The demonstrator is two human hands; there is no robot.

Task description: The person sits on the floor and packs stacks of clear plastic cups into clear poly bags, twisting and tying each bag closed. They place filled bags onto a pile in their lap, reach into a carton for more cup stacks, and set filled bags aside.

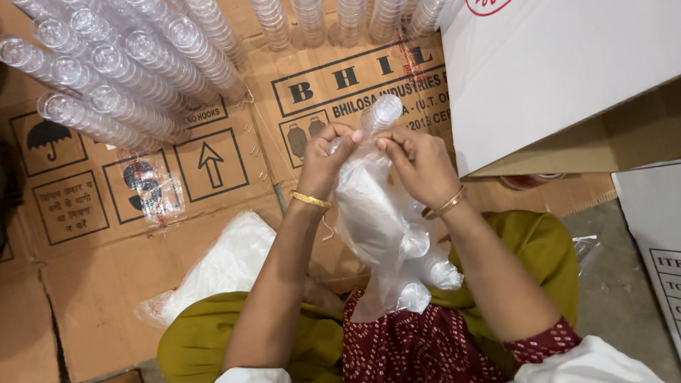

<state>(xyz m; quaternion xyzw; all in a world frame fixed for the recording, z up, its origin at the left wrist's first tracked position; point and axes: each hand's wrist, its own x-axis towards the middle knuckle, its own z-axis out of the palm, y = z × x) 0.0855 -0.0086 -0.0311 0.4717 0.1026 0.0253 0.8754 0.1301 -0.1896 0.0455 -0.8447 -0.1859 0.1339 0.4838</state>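
1. We see flattened cardboard (142, 234) covering the floor, rows of stacked clear cups (128, 71) lying on it.
2. Our left hand (325, 159) and right hand (418, 162) pinch a thin plastic bag (369, 213) shut around a cup stack (381, 113).

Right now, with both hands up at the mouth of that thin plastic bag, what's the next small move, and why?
Probably draw the bag's mouth further up over the protruding stack of clear cups. The left hand and right hand each pinch the edge of the thin plastic bag, and the top cups are not yet covered, while the rest sit inside the bag.
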